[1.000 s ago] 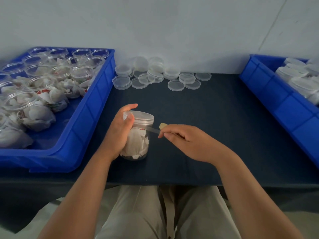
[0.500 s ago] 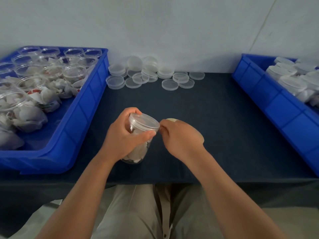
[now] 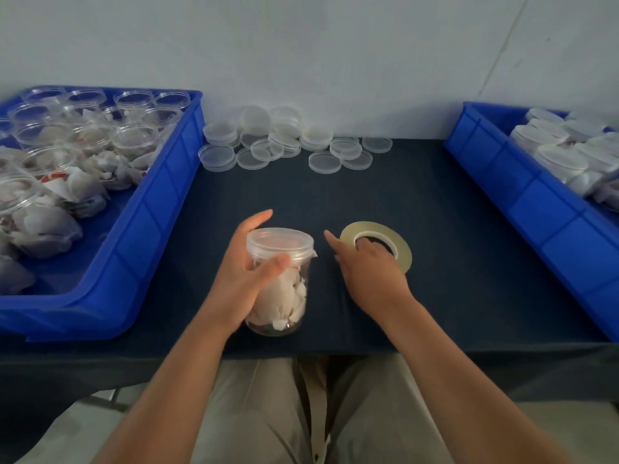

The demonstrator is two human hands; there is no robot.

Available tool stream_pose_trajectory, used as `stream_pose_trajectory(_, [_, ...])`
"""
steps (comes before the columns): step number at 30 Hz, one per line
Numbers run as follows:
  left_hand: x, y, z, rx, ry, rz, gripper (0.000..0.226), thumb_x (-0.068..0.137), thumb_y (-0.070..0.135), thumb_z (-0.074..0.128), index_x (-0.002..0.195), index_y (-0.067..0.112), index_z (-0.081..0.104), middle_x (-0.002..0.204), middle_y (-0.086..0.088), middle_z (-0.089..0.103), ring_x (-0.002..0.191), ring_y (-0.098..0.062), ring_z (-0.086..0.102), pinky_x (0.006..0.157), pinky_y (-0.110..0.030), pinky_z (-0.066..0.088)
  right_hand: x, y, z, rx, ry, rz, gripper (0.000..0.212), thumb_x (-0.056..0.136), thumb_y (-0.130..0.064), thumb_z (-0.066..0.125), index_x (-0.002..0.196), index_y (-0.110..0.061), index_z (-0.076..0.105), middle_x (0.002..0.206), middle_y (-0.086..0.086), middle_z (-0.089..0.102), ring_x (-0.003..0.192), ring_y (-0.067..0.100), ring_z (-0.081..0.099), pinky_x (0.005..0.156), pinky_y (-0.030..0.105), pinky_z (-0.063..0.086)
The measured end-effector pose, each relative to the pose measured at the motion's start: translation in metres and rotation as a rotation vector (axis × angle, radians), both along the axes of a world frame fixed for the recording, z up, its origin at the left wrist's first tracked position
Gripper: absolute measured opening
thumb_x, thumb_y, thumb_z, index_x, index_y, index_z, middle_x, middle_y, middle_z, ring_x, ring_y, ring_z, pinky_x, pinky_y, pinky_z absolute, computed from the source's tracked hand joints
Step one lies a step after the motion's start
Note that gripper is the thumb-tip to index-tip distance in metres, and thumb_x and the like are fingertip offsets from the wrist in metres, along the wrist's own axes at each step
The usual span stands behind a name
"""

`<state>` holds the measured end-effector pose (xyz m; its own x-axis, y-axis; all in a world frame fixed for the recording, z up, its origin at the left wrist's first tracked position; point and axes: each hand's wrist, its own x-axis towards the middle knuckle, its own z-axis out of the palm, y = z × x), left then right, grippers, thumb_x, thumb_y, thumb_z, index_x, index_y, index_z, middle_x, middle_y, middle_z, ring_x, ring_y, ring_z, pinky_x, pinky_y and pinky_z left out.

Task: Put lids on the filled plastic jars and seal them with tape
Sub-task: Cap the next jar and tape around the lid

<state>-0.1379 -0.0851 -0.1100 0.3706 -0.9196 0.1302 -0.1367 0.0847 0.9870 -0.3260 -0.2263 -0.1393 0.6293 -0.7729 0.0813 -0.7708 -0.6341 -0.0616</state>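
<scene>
Lidded jar (image 3: 279, 289) of white packets, upright near the front edge of the table (image 3: 402, 182); the left hand (image 3: 241, 283) clasps it, thumb in front, fingers curved behind. The right hand (image 3: 371, 276) curls its fingers into the tape roll (image 3: 371, 227), which lies flat just beside the jar; the index finger is straight

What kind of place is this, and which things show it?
Likely a small packing bench: a left bin of open filled jars, loose lids by the wall, a tape roll, and a right bin of lidded jars. The left hand grips one jar.
</scene>
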Motion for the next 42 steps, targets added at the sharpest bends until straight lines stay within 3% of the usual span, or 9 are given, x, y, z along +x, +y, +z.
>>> stream_pose_trajectory(6, [0.005, -0.010, -0.017, -0.019, 0.112, 0.042, 0.089, 0.071, 0.058, 0.074, 0.149, 0.025, 0.049, 0.123, 0.017, 0.071, 0.117, -0.008, 0.069, 0.088, -0.020, 0.056, -0.005, 0.017, -0.003, 0.013, 0.028, 0.029, 0.052, 0.112, -0.043, 0.036, 0.163, -0.034, 0.030, 0.152, 0.005, 0.040, 0.133, 0.029, 0.042, 0.115, 0.043, 0.036])
stream_pose_trajectory(9, [0.003, -0.011, -0.019, -0.023, 0.135, 0.039, 0.084, 0.073, 0.059, 0.071, 0.146, 0.024, 0.051, 0.123, 0.018, 0.071, 0.116, -0.007, 0.069, 0.087, -0.019, 0.056, 0.002, 0.030, 0.011, 0.303, -0.426, 0.031, 0.060, 0.104, -0.065, 0.035, 0.157, -0.036, 0.043, 0.160, -0.011, 0.040, 0.150, 0.010, 0.033, 0.123, 0.034, 0.030])
stream_pose_trajectory(12, [0.004, -0.013, -0.021, -0.012, 0.148, 0.014, 0.083, 0.074, 0.063, 0.072, 0.143, 0.023, 0.052, 0.125, 0.012, 0.072, 0.117, -0.012, 0.069, 0.088, -0.023, 0.057, 0.019, 0.042, 0.023, 0.744, -0.899, 0.099, 0.070, 0.095, -0.079, 0.041, 0.152, -0.039, 0.047, 0.139, -0.037, 0.054, 0.131, -0.017, 0.046, 0.103, 0.008, 0.041])
stream_pose_trajectory(15, [0.005, -0.013, -0.021, 0.000, 0.173, -0.046, 0.086, 0.077, 0.068, 0.075, 0.139, 0.013, 0.055, 0.123, -0.004, 0.073, 0.112, -0.021, 0.072, 0.088, -0.031, 0.060, 0.031, 0.044, 0.019, 0.931, -1.046, 0.099, 0.045, 0.106, -0.050, 0.053, 0.147, -0.031, 0.056, 0.129, -0.022, 0.069, 0.123, -0.001, 0.062, 0.096, 0.014, 0.050])
stream_pose_trajectory(21, [0.008, -0.012, -0.026, 0.000, 0.255, -0.142, 0.091, 0.076, 0.075, 0.077, 0.133, 0.007, 0.055, 0.118, -0.006, 0.074, 0.109, -0.022, 0.071, 0.089, -0.032, 0.059, 0.038, 0.049, 0.005, 1.066, -1.235, 0.157, 0.054, 0.100, -0.054, 0.064, 0.148, -0.031, 0.059, 0.148, -0.001, 0.062, 0.142, 0.019, 0.054, 0.118, 0.036, 0.044])
stream_pose_trajectory(26, [0.010, -0.015, -0.026, -0.026, 0.240, -0.157, 0.098, 0.072, 0.083, 0.073, 0.134, 0.009, 0.056, 0.120, -0.008, 0.074, 0.112, -0.024, 0.071, 0.090, -0.033, 0.059, 0.033, 0.048, 0.004, 1.078, -1.205, 0.080, 0.046, 0.102, -0.059, 0.055, 0.143, -0.039, 0.063, 0.146, -0.008, 0.064, 0.140, 0.012, 0.054, 0.120, 0.043, 0.042])
stream_pose_trajectory(32, [0.003, -0.016, -0.025, -0.058, 0.170, -0.106, 0.100, 0.079, 0.093, 0.052, 0.139, 0.013, 0.057, 0.130, -0.014, 0.071, 0.121, -0.031, 0.068, 0.096, -0.038, 0.059, 0.027, 0.051, 0.011, 1.008, -1.119, 0.118, 0.046, 0.109, -0.045, 0.044, 0.153, -0.030, 0.052, 0.142, -0.019, 0.064, 0.136, 0.003, 0.055, 0.104, 0.015, 0.046])
stream_pose_trajectory(36, [-0.002, -0.017, -0.018, 0.014, 0.088, -0.062, 0.092, 0.081, 0.097, 0.036, 0.136, 0.028, 0.061, 0.126, 0.004, 0.074, 0.120, -0.016, 0.069, 0.094, -0.024, 0.056, 0.019, 0.048, 0.023, 0.882, -1.121, 0.064, 0.045, 0.109, -0.057, 0.033, 0.142, -0.040, 0.060, 0.135, -0.018, 0.068, 0.130, 0.001, 0.060, 0.111, 0.028, 0.049])
stream_pose_trajectory(42, [-0.024, -0.024, -0.017, 0.021, -0.022, 0.002, 0.057, 0.106, 0.068, 0.018, 0.139, 0.043, 0.058, 0.127, 0.023, 0.068, 0.119, 0.006, 0.062, 0.088, -0.007, 0.048, 0.007, 0.039, 0.054, 0.406, -0.567, 0.169, 0.088, 0.067, -0.098, 0.061, 0.140, -0.053, 0.040, 0.119, -0.034, 0.058, 0.113, -0.010, 0.057, 0.087, 0.018, 0.051])
